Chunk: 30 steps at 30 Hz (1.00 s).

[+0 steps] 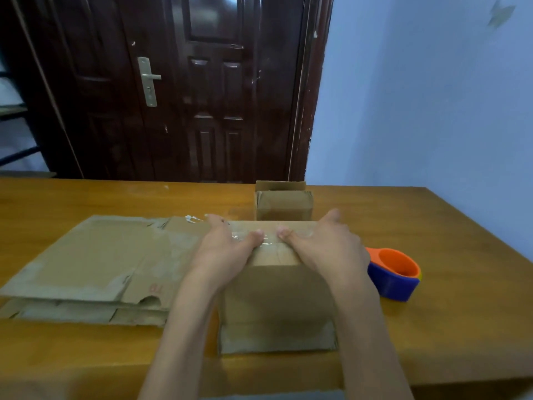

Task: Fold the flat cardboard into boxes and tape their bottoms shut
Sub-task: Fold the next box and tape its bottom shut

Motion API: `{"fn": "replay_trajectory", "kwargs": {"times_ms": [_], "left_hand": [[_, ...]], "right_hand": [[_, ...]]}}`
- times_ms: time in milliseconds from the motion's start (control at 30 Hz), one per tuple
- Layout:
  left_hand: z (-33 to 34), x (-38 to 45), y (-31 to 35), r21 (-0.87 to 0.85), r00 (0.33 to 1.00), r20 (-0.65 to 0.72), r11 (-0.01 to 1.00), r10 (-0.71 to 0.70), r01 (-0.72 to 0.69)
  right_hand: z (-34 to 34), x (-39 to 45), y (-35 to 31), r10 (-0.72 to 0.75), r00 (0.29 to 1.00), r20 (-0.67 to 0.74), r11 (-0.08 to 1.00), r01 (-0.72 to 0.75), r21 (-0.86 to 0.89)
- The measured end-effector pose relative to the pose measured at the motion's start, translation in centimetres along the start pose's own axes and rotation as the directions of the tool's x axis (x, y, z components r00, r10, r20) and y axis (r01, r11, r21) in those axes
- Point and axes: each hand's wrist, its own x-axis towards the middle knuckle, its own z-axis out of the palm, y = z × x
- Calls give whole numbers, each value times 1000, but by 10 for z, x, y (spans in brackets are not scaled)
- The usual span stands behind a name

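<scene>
A folded cardboard box stands in front of me on the wooden table with its closed flaps facing up. Clear tape runs across the top seam. My left hand lies flat on the left part of the top, thumb pressing the tape. My right hand lies flat on the right part, thumb pressing the tape beside the other thumb. A stack of flat cardboard sheets lies to the left of the box. A second folded box stands behind, farther away.
A blue and orange tape dispenser sits on the table just right of the box. A dark wooden door and a pale blue wall stand behind the table's far edge. The table's right edge runs diagonally near the dispenser.
</scene>
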Motion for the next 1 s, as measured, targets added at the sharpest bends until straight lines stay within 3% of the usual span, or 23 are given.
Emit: {"fn": "replay_trajectory", "kwargs": {"times_ms": [233, 400, 567, 633, 767, 1000], "left_hand": [[4, 6, -15, -66, 992, -110, 995, 66, -74], [6, 5, -19, -55, 965, -236, 990, 113, -129], [9, 0, -20, -189, 961, -266, 974, 70, -123], [10, -1, -20, -305, 966, -259, 947, 24, -105], [12, -1, -21, -544, 986, -152, 838, -61, -32], [14, 6, -27, -545, 989, -142, 837, -35, -49]], "right_hand": [[-3, 10, 18, -89, 996, -14, 992, 90, 87], [7, 11, 27, -102, 990, -99, 990, 110, 86], [7, 9, 33, -111, 990, -85, 979, 123, 165], [5, 8, 36, -105, 994, -35, 935, 111, 337], [3, 4, 38, -75, 989, 127, 728, -33, 685], [12, 6, 39, -45, 994, 104, 640, -51, 767]]}}
